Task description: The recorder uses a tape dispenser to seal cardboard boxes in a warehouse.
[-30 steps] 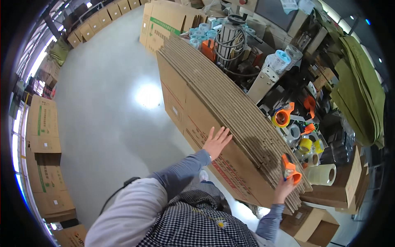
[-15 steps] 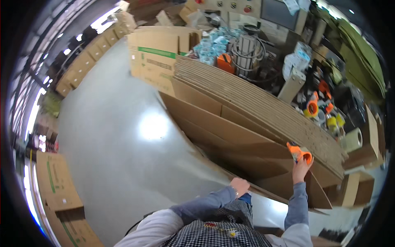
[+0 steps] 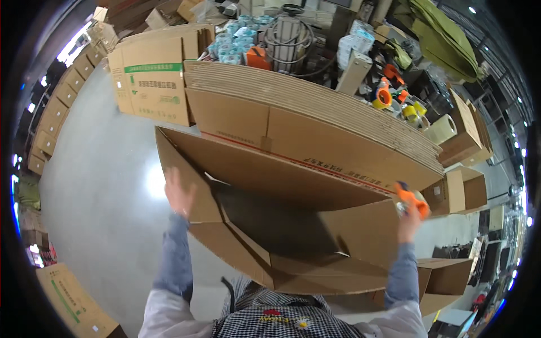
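In front of my body stands a large brown cardboard box (image 3: 265, 155), opened out, with its top flaps spread and its dark inside showing. My left hand (image 3: 179, 192), its fingers stretched out, is at the outer face of the box's left flap; whether it touches is hard to tell. At the right end of the box, my right hand (image 3: 410, 224) grips an orange tape dispenser (image 3: 414, 201), slightly blurred. Both forearms reach forward on either side of the box.
Behind the box leans a thick stack of flattened cartons (image 3: 315, 90), beside more cartons (image 3: 149, 84) with a green stripe. A cluttered bench holds blue-white tape rolls (image 3: 234, 42) and another orange dispenser (image 3: 383, 94). Open boxes (image 3: 459, 191) stand at right; a carton (image 3: 73, 304) lies lower left.
The folded carton has been spread into an open box. My left hand has moved from its near edge out to the left flap, fingers now extended. The right hand keeps the tape dispenser.
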`<state>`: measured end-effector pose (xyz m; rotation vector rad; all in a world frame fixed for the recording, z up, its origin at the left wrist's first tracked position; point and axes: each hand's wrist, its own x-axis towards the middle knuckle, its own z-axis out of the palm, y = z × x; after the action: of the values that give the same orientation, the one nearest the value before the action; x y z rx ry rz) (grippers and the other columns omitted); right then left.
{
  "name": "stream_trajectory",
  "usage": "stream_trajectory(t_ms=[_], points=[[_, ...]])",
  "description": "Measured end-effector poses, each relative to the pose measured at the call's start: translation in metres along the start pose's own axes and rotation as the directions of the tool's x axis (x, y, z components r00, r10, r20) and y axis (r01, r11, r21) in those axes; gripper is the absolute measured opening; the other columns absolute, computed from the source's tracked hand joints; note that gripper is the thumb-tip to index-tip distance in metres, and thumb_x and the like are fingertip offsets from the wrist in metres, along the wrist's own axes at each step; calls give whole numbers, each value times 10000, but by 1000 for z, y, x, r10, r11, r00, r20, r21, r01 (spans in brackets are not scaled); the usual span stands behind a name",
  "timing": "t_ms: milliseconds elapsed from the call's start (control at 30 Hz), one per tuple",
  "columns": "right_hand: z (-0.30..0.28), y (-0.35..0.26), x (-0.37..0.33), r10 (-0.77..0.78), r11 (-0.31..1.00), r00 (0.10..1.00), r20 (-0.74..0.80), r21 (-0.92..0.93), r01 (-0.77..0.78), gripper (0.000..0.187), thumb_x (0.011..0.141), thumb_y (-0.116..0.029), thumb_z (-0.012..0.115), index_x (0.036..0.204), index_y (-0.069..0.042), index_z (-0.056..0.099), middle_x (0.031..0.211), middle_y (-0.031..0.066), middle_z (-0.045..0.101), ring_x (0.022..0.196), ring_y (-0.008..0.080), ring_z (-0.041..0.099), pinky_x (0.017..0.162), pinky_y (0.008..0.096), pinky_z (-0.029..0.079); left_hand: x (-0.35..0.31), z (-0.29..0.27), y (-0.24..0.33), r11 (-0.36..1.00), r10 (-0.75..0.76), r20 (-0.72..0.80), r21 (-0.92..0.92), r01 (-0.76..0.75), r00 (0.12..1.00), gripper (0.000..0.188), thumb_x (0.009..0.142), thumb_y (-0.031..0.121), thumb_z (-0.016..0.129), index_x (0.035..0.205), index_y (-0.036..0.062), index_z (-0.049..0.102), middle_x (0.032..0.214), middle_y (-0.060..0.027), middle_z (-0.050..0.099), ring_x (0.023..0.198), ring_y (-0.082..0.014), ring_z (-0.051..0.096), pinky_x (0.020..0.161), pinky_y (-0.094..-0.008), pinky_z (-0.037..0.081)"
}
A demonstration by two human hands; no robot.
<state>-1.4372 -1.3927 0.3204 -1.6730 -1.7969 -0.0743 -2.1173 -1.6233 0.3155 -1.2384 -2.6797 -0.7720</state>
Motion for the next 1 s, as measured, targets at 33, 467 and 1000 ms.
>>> stream_trajectory(t_ms=[33,467,1000], points=[[-29,47,-10,301,845,953,34,453,-283,288,915,-120,586,1200,-91,609,1073,46,575,993,175,562,818,337,468,26,3,-8,955,-175,-71,232,187,982,805,754,195,756,1424,-20,366,1528,-215,277,1406,-387,271,1134,-445,282],[-126,64,-179,118,857,611,783,231,-460,491,735,-9,755,1197,-15,590,1015,82,664,950,236,631,861,379,494,-63,-22,-119,998,30,56,-63,-27,998,592,773,-62,472,1343,88,526,1176,-185,647,1070,-346,620,906,-385,490],[24,37,-111,-678,726,620,395,226,649,340,597,-131,732,895,-20,614,932,150,588,1015,361,544,1107,675,227,-185,17,96,963,-181,542,267,36,821,804,734,-58,550,1478,160,337,1424,-135,481,1309,-340,450,1024,-379,430]])
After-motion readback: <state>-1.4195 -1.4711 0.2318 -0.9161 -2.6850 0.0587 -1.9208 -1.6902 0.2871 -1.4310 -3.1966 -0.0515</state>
